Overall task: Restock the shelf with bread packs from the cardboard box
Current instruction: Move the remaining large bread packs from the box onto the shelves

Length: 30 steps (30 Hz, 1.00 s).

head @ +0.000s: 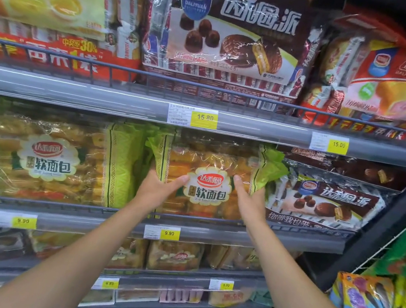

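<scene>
On the middle shelf, right in front of me, I've got the bread pack (208, 180) clamped from both sides. Both thumbs are laid flat on its front, and the rest of my fingers are tucked round behind it where I can't see them. My left hand (158, 189) has the left half and my right hand (251, 202) has the right half. They're about level, so neither is really nearer.

The pack stands upright facing out, with its long axis running left-right along the shelf (301, 243) and its bottom edge down by the front rail. The back of the shelf is straight ahead of my fingers, so I reckon the next bit is just a push straight in.

Tight slot though. There's another bread pack (41, 158) just beside it on the left and a chocolate pie pack (324, 203) close on the right, maybe touching. The green crimped end on that side looks scrunched. The cardboard box isn't in view.
</scene>
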Tool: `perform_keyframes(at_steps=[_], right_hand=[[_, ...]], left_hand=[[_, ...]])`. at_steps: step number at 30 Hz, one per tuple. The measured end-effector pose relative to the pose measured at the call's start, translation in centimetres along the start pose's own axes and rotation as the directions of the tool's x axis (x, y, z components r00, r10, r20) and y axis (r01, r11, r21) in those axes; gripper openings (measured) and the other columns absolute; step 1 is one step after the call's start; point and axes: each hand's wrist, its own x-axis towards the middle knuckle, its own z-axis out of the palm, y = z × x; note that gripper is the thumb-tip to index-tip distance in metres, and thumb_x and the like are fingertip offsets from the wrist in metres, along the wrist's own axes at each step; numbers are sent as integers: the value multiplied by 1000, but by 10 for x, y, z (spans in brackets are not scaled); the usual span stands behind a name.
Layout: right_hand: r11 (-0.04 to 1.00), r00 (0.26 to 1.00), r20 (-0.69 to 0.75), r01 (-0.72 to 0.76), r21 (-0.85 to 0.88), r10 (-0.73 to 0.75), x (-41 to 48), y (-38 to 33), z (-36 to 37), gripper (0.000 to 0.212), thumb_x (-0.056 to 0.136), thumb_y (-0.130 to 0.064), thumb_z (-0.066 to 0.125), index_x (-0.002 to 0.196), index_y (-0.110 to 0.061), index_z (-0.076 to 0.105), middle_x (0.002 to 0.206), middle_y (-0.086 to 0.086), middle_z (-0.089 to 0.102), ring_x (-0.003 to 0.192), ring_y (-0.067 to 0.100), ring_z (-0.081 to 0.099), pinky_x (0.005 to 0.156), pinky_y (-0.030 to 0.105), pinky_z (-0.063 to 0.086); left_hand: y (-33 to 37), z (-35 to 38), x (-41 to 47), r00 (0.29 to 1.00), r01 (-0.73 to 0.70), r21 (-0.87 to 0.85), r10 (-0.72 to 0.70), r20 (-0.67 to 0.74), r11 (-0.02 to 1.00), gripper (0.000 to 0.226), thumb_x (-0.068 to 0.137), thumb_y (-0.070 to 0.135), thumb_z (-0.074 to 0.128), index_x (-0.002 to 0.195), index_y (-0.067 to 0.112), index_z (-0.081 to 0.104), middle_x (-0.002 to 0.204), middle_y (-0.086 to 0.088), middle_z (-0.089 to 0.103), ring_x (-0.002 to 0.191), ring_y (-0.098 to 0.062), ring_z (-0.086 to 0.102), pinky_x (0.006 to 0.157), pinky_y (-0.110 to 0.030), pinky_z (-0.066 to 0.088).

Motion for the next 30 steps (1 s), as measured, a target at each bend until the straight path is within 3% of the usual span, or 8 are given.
perform_keyframes(at_steps=[2,4,6,8,10,13,20,30], right_hand=[[999,998,-61,6,-35,-8,-2,1,-6,116,81,-75,60,159,-9,5,167,8,14,153,28,19,123,46,21],[996,981,-179,58,-62,-69,-7,3,-9,113,79,-73,63,158,-10,13,165,10,22,150,31,26,120,49,27],[982,941,-288,147,-122,-177,-19,9,-10,106,79,-67,67,156,-12,20,161,11,27,148,32,29,117,51,32],[930,883,-319,274,-245,-344,-31,16,-11,100,81,-62,70,156,-19,21,161,5,23,149,28,25,117,48,29],[796,825,-191,410,-445,-531,-39,20,-9,101,79,-63,72,157,-29,17,165,-3,12,151,24,15,116,44,21],[661,818,-20,450,-600,-575,-38,22,-3,107,75,-68,71,158,-37,12,167,-3,0,153,28,6,116,50,24],[672,877,-16,356,-650,-480,-26,16,4,103,75,-65,73,156,-35,16,166,3,6,153,29,3,110,55,38],[625,884,-11,321,-712,-467,-44,5,-2,106,76,-66,72,157,-36,11,168,0,2,153,30,12,116,64,25]], left_hand=[[8,4,-8,998,-19,5,19,-52,1000,97,66,66,83,142,19,46,129,6,63,122,-19,61,101,-35,49],[8,9,-19,986,-67,30,71,-148,997,106,74,56,84,155,17,27,149,-3,45,141,-21,43,107,-31,39],[5,14,-37,944,-191,102,211,-253,976,118,77,52,83,162,28,3,169,3,11,153,-16,18,116,-32,25],[-3,16,-50,872,-329,314,414,-261,891,114,81,52,79,162,37,-1,171,6,-6,157,-16,4,121,-37,19],[-9,19,-50,795,-397,632,593,-124,665,107,82,58,74,162,40,5,171,-2,-5,158,-28,4,124,-49,21],[-10,21,-40,799,-365,822,600,36,436,104,77,66,73,160,40,15,170,-13,4,154,-44,10,119,-61,29],[-12,22,-21,797,-342,855,602,44,391,100,76,61,76,158,36,25,168,-15,11,152,-46,13,112,-54,42],[-6,7,-38,800,-384,841,593,97,380,93,85,56,72,159,36,19,165,-16,20,149,-49,22,114,-61,37]])
